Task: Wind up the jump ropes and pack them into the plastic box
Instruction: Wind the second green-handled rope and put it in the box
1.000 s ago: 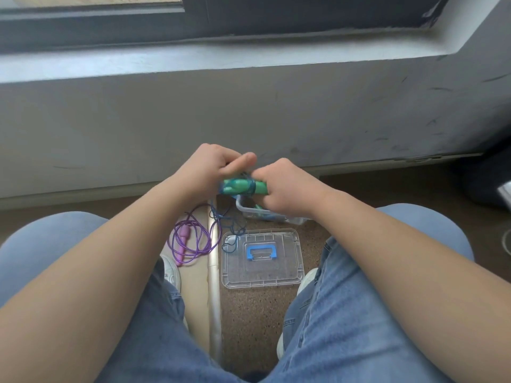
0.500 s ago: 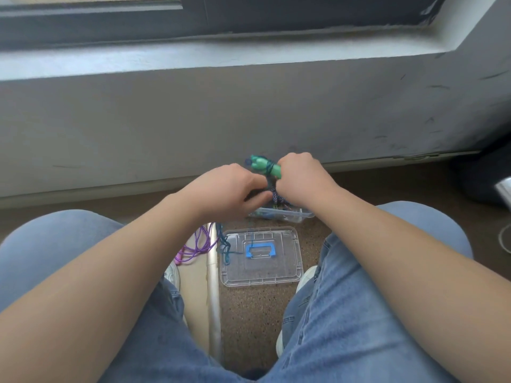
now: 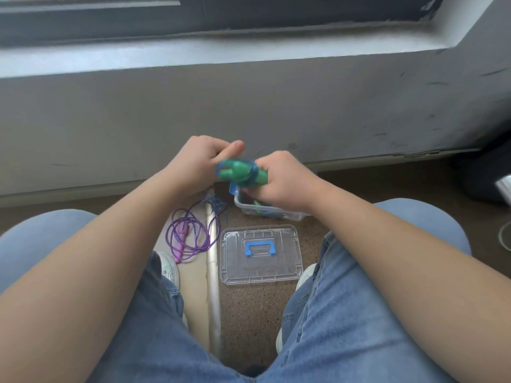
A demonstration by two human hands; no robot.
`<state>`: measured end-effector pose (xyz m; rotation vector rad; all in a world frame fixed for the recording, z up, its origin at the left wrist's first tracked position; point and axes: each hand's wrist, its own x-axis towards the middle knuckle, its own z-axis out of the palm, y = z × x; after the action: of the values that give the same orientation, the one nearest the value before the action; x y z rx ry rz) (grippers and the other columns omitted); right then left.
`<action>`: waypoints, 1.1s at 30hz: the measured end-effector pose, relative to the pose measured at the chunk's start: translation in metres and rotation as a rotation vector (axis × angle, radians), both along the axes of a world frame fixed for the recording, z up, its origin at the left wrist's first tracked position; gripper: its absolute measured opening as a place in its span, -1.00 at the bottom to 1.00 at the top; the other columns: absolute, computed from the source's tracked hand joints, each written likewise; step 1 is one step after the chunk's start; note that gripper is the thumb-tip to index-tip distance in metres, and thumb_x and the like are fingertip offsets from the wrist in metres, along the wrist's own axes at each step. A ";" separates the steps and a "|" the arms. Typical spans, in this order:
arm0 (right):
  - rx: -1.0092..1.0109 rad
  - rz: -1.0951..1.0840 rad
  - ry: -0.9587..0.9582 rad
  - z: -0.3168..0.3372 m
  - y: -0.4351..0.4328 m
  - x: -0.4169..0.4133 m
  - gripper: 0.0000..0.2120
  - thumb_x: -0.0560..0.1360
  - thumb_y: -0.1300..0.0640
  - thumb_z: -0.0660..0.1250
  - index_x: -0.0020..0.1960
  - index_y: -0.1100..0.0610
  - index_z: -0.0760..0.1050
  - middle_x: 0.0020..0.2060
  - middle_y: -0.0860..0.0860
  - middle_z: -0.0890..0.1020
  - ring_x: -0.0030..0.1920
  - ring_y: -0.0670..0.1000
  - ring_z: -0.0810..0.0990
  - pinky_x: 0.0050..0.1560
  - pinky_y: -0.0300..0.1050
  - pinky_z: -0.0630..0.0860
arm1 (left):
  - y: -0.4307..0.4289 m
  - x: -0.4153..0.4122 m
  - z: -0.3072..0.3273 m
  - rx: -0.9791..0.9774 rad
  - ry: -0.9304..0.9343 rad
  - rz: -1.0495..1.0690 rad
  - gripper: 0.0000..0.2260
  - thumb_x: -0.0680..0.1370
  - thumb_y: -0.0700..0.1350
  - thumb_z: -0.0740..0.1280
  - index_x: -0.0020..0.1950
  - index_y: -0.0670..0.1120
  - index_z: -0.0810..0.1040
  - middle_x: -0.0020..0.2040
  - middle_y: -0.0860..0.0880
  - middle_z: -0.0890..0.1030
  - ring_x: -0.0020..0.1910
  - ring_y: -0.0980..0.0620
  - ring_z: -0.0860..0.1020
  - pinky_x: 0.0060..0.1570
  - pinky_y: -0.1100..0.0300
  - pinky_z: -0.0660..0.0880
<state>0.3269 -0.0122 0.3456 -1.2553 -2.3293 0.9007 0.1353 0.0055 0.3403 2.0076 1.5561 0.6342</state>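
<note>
A purple jump rope lies loosely coiled on the floor by the left knee. Above it, the left hand is curled shut, pinching the blue cord at the end of the green jump rope handles. The right hand grips those handles over the clear plastic box. The box's lid, with a blue handle, lies flat nearer the person. No writing is legible.
</note>
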 end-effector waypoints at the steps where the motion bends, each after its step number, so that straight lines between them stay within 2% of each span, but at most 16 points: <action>1: -0.014 -0.090 0.073 0.001 0.003 0.002 -0.67 0.46 0.14 0.45 -0.40 0.06 0.39 -0.53 -0.05 0.39 -0.42 -0.09 0.28 -0.41 -0.21 0.27 | -0.002 0.003 -0.001 0.011 -0.023 0.052 -0.57 0.66 -0.01 0.23 -0.37 -0.15 0.35 -0.49 0.07 0.26 -0.45 0.10 0.19 -0.42 0.22 0.21; 3: -0.023 -0.283 0.135 0.000 0.011 0.004 -0.66 0.45 0.12 0.44 -0.43 0.06 0.39 -0.55 -0.05 0.37 -0.43 -0.07 0.27 -0.42 -0.19 0.27 | -0.010 0.014 -0.004 0.048 0.033 0.044 -0.68 0.66 -0.08 0.18 -0.31 -0.03 0.43 -0.47 0.10 0.37 -0.42 0.11 0.32 -0.38 0.19 0.27; 5: -0.024 -0.451 0.100 -0.001 0.019 0.009 -0.64 0.47 0.12 0.40 -0.45 0.08 0.36 -0.54 -0.05 0.38 -0.41 0.02 0.34 -0.41 -0.13 0.29 | -0.023 0.025 -0.009 0.056 0.124 -0.100 -0.79 0.66 -0.02 0.15 -0.12 -0.01 0.47 -0.42 0.11 0.44 -0.37 0.04 0.42 -0.31 0.13 0.28; 7: -0.036 -0.526 -0.042 -0.005 0.023 0.013 -0.69 0.47 0.13 0.34 -0.41 0.11 0.36 -0.46 0.02 0.45 -0.29 0.15 0.42 -0.33 -0.07 0.27 | -0.031 0.029 -0.012 0.091 0.164 -0.238 -0.81 0.64 0.03 0.17 -0.07 -0.02 0.45 -0.43 0.07 0.45 -0.39 0.02 0.43 -0.32 0.10 0.32; 9: -0.052 -0.531 -0.198 -0.010 0.023 0.014 -0.82 0.44 0.14 0.31 -0.32 0.13 0.42 -0.33 0.11 0.53 -0.18 0.24 0.53 -0.22 -0.13 0.32 | -0.029 0.027 -0.011 0.194 0.255 -0.343 -0.76 0.61 0.09 0.17 -0.11 -0.03 0.45 -0.41 0.03 0.47 -0.37 -0.05 0.43 -0.33 0.07 0.38; 11: -0.045 -0.485 -0.348 -0.013 0.018 0.010 -0.94 0.43 0.14 0.31 -0.14 0.12 0.51 -0.14 0.19 0.61 -0.05 0.29 0.61 -0.17 -0.10 0.38 | -0.024 0.023 -0.006 0.314 0.333 -0.414 -0.67 0.60 0.13 0.15 -0.18 -0.07 0.49 -0.38 0.03 0.45 -0.35 -0.10 0.45 -0.34 0.08 0.39; 13: -0.020 -0.353 -0.507 -0.013 0.009 0.005 -0.82 0.46 0.12 0.33 0.03 0.15 0.53 0.00 0.22 0.61 0.02 0.29 0.61 -0.14 -0.07 0.41 | -0.019 0.018 -0.002 0.401 0.356 -0.418 -0.61 0.60 0.16 0.14 -0.24 -0.09 0.51 -0.37 0.04 0.42 -0.36 -0.12 0.47 -0.38 0.10 0.39; 14: 0.001 -0.266 -0.556 -0.012 0.005 0.003 -0.82 0.48 0.10 0.33 0.05 0.15 0.51 0.00 0.21 0.60 0.01 0.29 0.61 -0.14 -0.07 0.41 | -0.017 0.016 -0.001 0.438 0.363 -0.402 -0.58 0.59 0.19 0.14 -0.26 -0.09 0.51 -0.36 0.04 0.40 -0.36 -0.13 0.47 -0.40 0.10 0.41; 16: 0.047 -0.080 -0.603 -0.008 -0.003 -0.001 -0.86 0.50 0.05 0.31 -0.01 0.11 0.49 -0.15 0.13 0.55 -0.10 0.25 0.56 -0.18 -0.07 0.39 | -0.014 0.011 -0.001 0.474 0.369 -0.351 -0.52 0.58 0.26 0.12 -0.28 -0.09 0.51 -0.35 0.06 0.36 -0.36 -0.13 0.46 -0.42 0.10 0.41; 18: 0.093 0.067 -0.618 -0.005 -0.007 -0.002 -0.90 0.49 0.06 0.31 -0.09 0.10 0.47 -0.32 0.03 0.38 -0.22 0.17 0.46 -0.23 -0.10 0.36 | -0.008 0.007 -0.004 0.436 0.374 -0.281 -0.44 0.57 0.32 0.06 -0.27 -0.09 0.55 -0.34 0.05 0.37 -0.33 -0.12 0.46 -0.39 0.09 0.42; 21: 0.080 0.133 -0.443 -0.002 -0.006 0.000 -0.78 0.45 0.10 0.37 -0.31 0.11 0.41 -0.45 -0.04 0.36 -0.33 0.08 0.37 -0.28 -0.11 0.25 | -0.004 0.006 -0.011 0.261 0.289 -0.256 -0.45 0.57 0.32 0.02 -0.26 -0.02 0.59 -0.37 0.04 0.44 -0.33 -0.05 0.45 -0.30 0.09 0.41; 25: 0.006 -0.042 -0.063 -0.003 -0.001 0.003 -0.69 0.42 0.12 0.44 -0.41 0.12 0.41 -0.55 0.01 0.40 -0.42 -0.02 0.30 -0.39 -0.14 0.26 | -0.007 0.007 -0.013 0.038 0.097 -0.119 -0.64 0.61 0.12 0.14 -0.39 0.12 0.38 -0.46 -0.04 0.36 -0.39 -0.01 0.29 -0.33 0.08 0.27; 27: -0.022 -0.185 0.066 -0.004 0.003 0.005 -0.68 0.42 0.13 0.44 -0.43 0.11 0.41 -0.56 0.03 0.43 -0.42 -0.04 0.29 -0.38 -0.13 0.33 | -0.012 0.013 -0.016 0.070 0.148 -0.099 -0.70 0.57 0.04 0.08 -0.37 0.06 0.27 -0.46 -0.04 0.32 -0.35 -0.10 0.33 -0.32 0.03 0.16; 29: -0.036 -0.284 0.110 -0.005 0.006 0.004 -0.66 0.43 0.12 0.44 -0.44 0.09 0.39 -0.56 -0.01 0.40 -0.43 -0.03 0.27 -0.39 -0.13 0.29 | -0.016 0.020 -0.020 0.116 0.183 -0.081 -0.67 0.66 -0.04 0.04 -0.32 0.07 0.20 -0.42 0.05 0.31 -0.33 -0.16 0.37 -0.29 0.05 0.10; 31: -0.057 -0.370 0.122 -0.006 0.009 0.003 -0.66 0.44 0.10 0.44 -0.44 0.09 0.40 -0.56 -0.05 0.39 -0.45 -0.03 0.31 -0.39 -0.14 0.28 | -0.016 0.022 -0.023 0.129 0.143 -0.083 -0.71 0.69 -0.06 0.05 -0.24 0.08 0.29 -0.39 0.04 0.39 -0.30 -0.18 0.43 -0.28 0.05 0.20; 33: -0.075 -0.479 0.141 -0.006 0.013 0.005 -0.68 0.45 0.11 0.42 -0.42 0.11 0.40 -0.53 -0.04 0.42 -0.42 -0.01 0.34 -0.36 -0.10 0.30 | -0.017 0.021 -0.026 0.097 0.178 -0.140 -0.81 0.68 -0.01 0.07 -0.06 0.06 0.42 -0.38 0.04 0.44 -0.29 -0.16 0.47 -0.27 0.05 0.32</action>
<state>0.3317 0.0004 0.3393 -1.6248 -1.7838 0.8780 0.1562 -0.0116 0.3143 2.2768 1.4909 0.4965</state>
